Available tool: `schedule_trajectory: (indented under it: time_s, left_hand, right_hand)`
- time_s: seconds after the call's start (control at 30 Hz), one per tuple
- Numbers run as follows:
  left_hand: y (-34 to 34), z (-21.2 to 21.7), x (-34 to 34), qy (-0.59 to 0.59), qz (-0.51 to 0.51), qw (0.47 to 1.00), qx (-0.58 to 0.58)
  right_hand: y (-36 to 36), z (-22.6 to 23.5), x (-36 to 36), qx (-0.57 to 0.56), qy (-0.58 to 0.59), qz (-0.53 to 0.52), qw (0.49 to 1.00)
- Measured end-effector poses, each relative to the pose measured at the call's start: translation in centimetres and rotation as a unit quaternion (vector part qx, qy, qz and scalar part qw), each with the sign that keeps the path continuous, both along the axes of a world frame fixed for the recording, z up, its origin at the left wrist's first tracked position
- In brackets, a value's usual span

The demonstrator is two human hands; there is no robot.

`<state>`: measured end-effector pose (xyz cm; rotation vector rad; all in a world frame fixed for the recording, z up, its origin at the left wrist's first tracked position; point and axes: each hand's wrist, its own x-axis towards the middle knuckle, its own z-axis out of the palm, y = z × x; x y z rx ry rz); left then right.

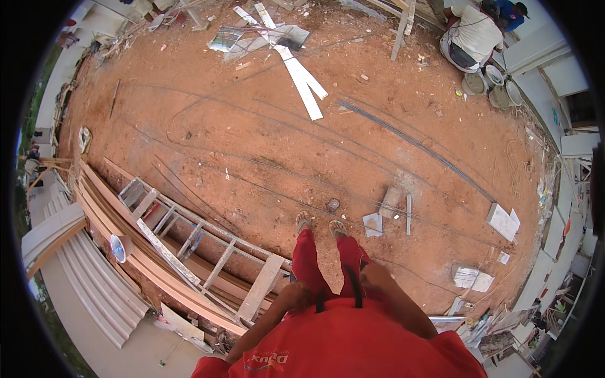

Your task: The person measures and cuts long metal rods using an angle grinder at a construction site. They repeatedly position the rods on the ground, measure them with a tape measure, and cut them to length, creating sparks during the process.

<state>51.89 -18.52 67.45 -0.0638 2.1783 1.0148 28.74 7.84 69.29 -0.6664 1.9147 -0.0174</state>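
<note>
My left hand [296, 295] hangs beside my left thigh, near the end of a paint-spattered ladder [229, 249] that lies on the ground. Against my right thigh is my right hand [376, 277], smeared by motion. The fingers of both hands are too hidden or blurred to read, and no held object shows. Dark straps [354, 287] dangle in front of my red shirt [343, 337], between the hands. I stand in sandals [338, 227] on reddish dirt ground [277, 151].
Long planks [104, 208] and corrugated sheets [94, 280] lie to the left, with a bucket [118, 248]. Thin steel rods [416, 142] stretch across the ground ahead. Crossed white boards [301, 79] lie beyond. A block [391, 198] sits ahead right. A person [474, 34] crouches by buckets [474, 83].
</note>
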Motion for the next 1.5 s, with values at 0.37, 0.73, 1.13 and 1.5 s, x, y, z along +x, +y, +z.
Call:
schedule_trajectory:
  time_s: [0.37, 0.73, 1.13, 1.5]
  left_hand:
    - [-13.1, 5.6, -7.1, -0.315, -0.178, 0.892, 0.27]
    - [-4.5, -13.8, -21.1, -0.307, -0.273, 0.891, 0.195]
    - [0.1, -39.3, -39.4, 0.027, -0.113, 0.992, -0.04]
    - [-1.6, -46.6, -42.6, 0.123, -0.265, 0.95, -0.111]
  right_hand:
    - [5.7, 7.3, 7.2, -0.076, -0.227, -0.28, 0.93]
    - [12.0, -22.6, -1.8, -0.126, -0.021, -0.566, 0.815]
    - [4.3, -64.7, -6.2, -0.112, 0.098, -0.268, 0.952]
    - [-1.4, -68.1, -6.3, -0.092, 0.097, -0.112, 0.985]
